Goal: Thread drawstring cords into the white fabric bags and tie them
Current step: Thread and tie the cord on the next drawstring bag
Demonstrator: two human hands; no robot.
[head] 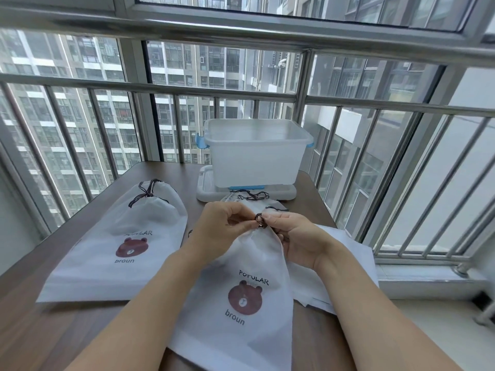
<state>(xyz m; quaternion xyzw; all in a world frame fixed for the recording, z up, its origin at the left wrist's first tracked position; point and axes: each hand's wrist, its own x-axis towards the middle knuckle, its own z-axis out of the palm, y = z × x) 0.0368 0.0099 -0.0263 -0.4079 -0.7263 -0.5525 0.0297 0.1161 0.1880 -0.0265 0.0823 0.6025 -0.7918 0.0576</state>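
A white fabric bag [241, 325] with a brown bear print lies in front of me, its neck gathered between my hands. My left hand [219, 226] and my right hand [297, 236] both pinch the dark brown drawstring cord [259, 218] at the bag's mouth, where the cord forms a small loop. More dark cord [254, 195] lies just beyond my hands. A second bear-print bag [117, 253] lies to the left, its neck drawn tight with a tied cord [148, 192].
A clear plastic storage box [254, 153] stands on its lid [206, 192] at the far side of the brown wooden table [40, 330]. More white bags [348, 263] are stacked under my right hand. Metal railing and windows surround the table.
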